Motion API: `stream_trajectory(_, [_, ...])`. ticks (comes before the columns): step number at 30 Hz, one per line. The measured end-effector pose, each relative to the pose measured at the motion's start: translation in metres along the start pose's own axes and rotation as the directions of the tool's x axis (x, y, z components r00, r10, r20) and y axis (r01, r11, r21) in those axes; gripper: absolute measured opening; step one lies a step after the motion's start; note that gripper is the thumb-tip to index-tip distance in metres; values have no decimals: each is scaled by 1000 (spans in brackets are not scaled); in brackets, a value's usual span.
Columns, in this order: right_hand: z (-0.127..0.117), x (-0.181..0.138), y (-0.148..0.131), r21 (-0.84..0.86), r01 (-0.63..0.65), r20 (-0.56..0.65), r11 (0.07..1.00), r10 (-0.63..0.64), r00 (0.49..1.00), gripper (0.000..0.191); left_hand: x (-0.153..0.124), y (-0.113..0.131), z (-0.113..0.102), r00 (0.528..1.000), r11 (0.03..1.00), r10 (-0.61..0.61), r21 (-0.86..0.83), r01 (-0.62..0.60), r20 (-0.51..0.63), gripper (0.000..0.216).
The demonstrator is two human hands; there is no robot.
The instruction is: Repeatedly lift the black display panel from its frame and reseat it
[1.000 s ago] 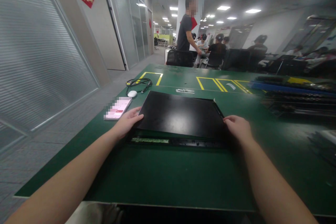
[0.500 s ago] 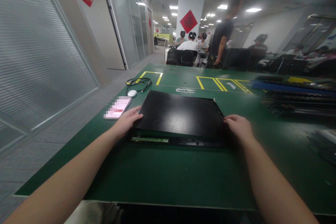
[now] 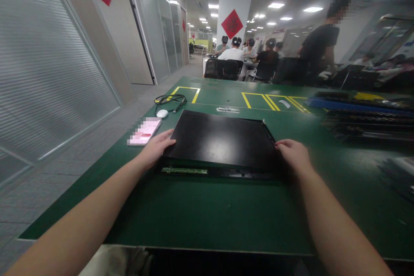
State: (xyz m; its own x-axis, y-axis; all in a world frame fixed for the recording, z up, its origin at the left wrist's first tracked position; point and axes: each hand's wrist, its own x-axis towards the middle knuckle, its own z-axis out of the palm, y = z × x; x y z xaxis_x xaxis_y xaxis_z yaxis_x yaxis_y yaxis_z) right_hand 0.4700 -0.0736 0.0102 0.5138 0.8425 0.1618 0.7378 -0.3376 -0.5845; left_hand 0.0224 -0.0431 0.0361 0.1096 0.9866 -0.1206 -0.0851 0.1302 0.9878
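A glossy black display panel lies in the middle of the head view, its near edge raised a little. My left hand grips its left edge, thumb on top and fingers beside and under it. At the right edge, my right hand pinches the panel's side between thumb and fingers. Below the near edge runs a dark frame strip, with a narrow green circuit board at its left part. How the panel and the strip are joined is hidden in shadow.
On the green table, a phone, a white mouse and a coiled black cable lie left. Small pale strips sit behind the panel. Dark stacked parts are at right. People sit beyond; a person walks.
My hands and the panel stay almost as they were. In the background the walking person has moved to the right, uncovering a seated person. The view has shifted very slightly.
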Motion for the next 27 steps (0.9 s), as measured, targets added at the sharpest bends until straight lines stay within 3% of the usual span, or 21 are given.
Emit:
stream_trajectory(3, [0,0,0,-4,12,-10,1000,-13,1000,27,-1,1,1,1000,1000,-3,12,3,-11,47])
stream_trajectory(8, [6,6,8,-112,139,-67,984,-147,987,37,-1,1,2,1000,1000,-13,18,13,-23,48])
stream_trajectory(18, [22,14,20,-244,173,130,954,-145,981,44,1,-3,-1,1000,1000,0,-4,0,3,52])
stream_trajectory(27, [16,12,15,-181,119,233,976,-75,970,51,1,0,0,1000,1000,9,5,-9,-8,51])
